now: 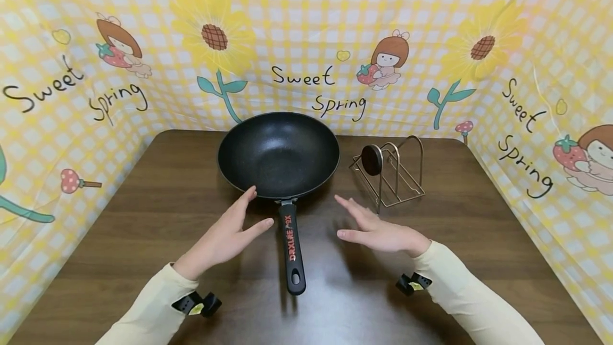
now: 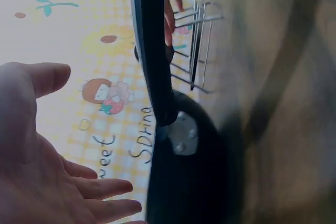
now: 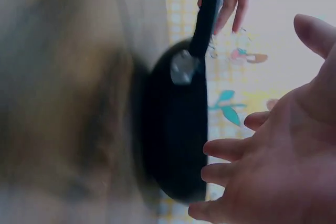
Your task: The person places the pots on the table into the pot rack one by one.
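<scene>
The pan (image 1: 280, 156) is positioned at twelve o'clock, its handle (image 1: 292, 249) aligned toward six. The handle is located at three o'clock from the left hand (image 1: 225, 238), nearer than the right hand (image 1: 383, 233). Fingers are held extended, thumbs apart, nothing gripped.

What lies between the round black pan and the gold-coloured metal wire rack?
Only bare brown wood-grain table lies between the pan and the rack, in the head view.

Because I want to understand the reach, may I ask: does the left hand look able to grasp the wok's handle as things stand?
Probably yes: the left hand holds nothing, is close beside the wok handle, and no object appears to stand between them.
</scene>
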The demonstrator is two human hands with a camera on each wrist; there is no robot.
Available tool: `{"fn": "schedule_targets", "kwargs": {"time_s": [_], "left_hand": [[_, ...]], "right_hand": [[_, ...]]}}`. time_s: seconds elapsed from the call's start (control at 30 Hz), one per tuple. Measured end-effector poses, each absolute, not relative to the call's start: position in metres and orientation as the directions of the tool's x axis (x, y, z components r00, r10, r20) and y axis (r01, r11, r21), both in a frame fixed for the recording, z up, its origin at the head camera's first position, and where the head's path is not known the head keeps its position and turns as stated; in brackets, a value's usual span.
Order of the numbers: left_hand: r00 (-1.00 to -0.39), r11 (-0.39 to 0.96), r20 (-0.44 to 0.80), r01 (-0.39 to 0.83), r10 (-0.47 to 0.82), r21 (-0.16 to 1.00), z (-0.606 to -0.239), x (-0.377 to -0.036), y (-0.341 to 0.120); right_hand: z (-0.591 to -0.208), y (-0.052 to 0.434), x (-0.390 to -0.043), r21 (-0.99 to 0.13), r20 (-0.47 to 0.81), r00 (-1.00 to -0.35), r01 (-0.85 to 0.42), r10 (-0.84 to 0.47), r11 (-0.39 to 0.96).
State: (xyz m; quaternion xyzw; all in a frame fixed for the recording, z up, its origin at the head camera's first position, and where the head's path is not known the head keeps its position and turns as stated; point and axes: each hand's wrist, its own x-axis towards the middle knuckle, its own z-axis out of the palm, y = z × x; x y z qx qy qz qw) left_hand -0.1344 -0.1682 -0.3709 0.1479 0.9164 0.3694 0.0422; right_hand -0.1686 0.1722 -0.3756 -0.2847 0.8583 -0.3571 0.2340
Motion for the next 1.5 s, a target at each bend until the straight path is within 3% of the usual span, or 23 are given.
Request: {"fn": "schedule_targets", "kwargs": {"time_s": [0.3, 0.43, 0.6, 0.83, 1.13, 1.23, 1.5], "left_hand": [[-0.911, 0.421, -0.172, 0.002, 0.375, 0.907, -0.388, -0.126, -0.169], [-0.855, 0.298, -0.258, -0.129, 0.450, 0.946, -0.396, -0.123, -0.169], [-0.748, 0.126, -0.271, -0.246, 0.606, 0.961, -0.408, -0.121, -0.171], [-0.604, -0.067, -0.269, -0.475, 0.750, 0.878, -0.426, -0.115, -0.166], [-0.415, -0.253, -0.132, -0.746, 0.900, 0.616, -0.438, -0.108, -0.146], [-0.423, -0.298, -0.101, -0.770, 0.900, 0.564, -0.437, -0.102, -0.137], [-0.521, -0.421, -0.083, -0.765, 0.849, 0.487, -0.430, -0.088, -0.120]], "right_hand": [[-0.388, 0.156, -0.174, -0.894, -0.299, -0.577, -0.111, -0.760, 0.435], [-0.395, 0.150, -0.179, -0.947, -0.280, -0.527, 0.016, -0.802, 0.320], [-0.407, 0.140, -0.186, -0.977, -0.209, -0.489, 0.147, -0.847, 0.156], [-0.421, 0.120, -0.195, -0.934, -0.178, -0.509, 0.356, -0.842, -0.018], [-0.430, 0.091, -0.198, -0.814, -0.208, -0.488, 0.567, -0.847, -0.127], [-0.433, 0.082, -0.199, -0.770, -0.203, -0.482, 0.617, -0.852, -0.165], [-0.436, 0.064, -0.203, -0.684, -0.140, -0.464, 0.684, -0.875, -0.254]]}}
